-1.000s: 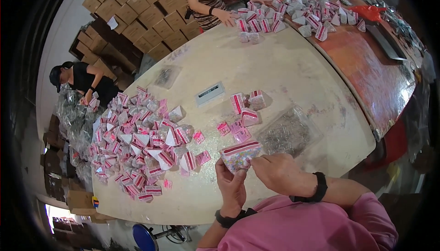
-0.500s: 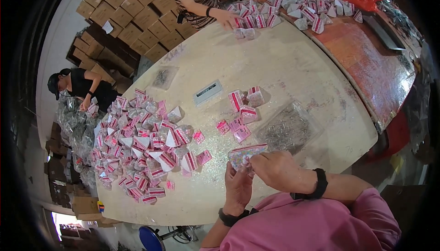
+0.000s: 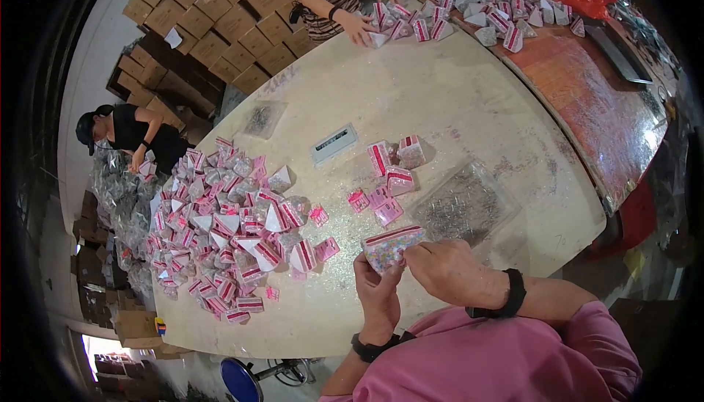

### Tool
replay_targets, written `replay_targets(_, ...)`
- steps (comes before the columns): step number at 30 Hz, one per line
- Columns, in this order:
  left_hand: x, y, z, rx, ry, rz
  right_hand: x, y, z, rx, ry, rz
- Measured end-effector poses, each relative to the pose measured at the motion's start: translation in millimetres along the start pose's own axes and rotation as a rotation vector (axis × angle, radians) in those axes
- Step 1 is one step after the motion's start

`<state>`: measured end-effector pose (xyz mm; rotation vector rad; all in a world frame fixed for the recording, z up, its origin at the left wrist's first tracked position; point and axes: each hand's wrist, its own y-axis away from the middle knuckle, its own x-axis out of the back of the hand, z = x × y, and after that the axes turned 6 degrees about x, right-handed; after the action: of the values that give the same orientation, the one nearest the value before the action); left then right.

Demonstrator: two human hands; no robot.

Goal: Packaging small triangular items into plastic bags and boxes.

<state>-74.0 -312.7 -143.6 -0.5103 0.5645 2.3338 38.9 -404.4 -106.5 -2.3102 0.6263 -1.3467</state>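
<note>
Above the near edge of the table, my left hand (image 3: 378, 293) grips a clear wedge-shaped pack (image 3: 394, 248) from below. Small pastel beads fill it, and a pink-and-white striped band runs along its top. Closed in a pinch, my right hand (image 3: 442, 270) is at the pack's right end; its fingertips are partly hidden. Just beyond lie pink printed cards (image 3: 387, 210) and a small pink piece (image 3: 358, 200). Three similar wedge packs (image 3: 400, 180) stand behind them. To the right, a shallow clear tray (image 3: 466, 204) contains small, shiny bits.
A large heap of wedge packs (image 3: 220, 233) covers the table's left. Farther back are a grey-white box (image 3: 334, 144) and a smaller clear tray (image 3: 264, 119). Another person's hand (image 3: 358, 29) touches packs at the far edge. A blue stool (image 3: 242, 381) stands below.
The pack in my hands has turned slightly, showing more of its beaded side. Across the table, the other person has drawn several packs together toward the edge.
</note>
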Motion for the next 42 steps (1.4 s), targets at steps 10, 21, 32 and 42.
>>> replay_targets(10,-5,-2,-3,-0.05,-0.082,0.098,-5,2,3,0.006,0.046,0.009)
replay_targets(21,0,-6,-3,-0.322,-0.357,0.086,-7,1,5,-0.081,-0.006,-0.013)
replay_targets(32,5,-8,-5,0.073,0.131,-0.072,-12,2,9,-0.105,-0.054,-0.011)
replay_targets(42,6,-11,-2,0.013,0.059,-0.026,-14,2,11,-0.171,-0.099,0.015)
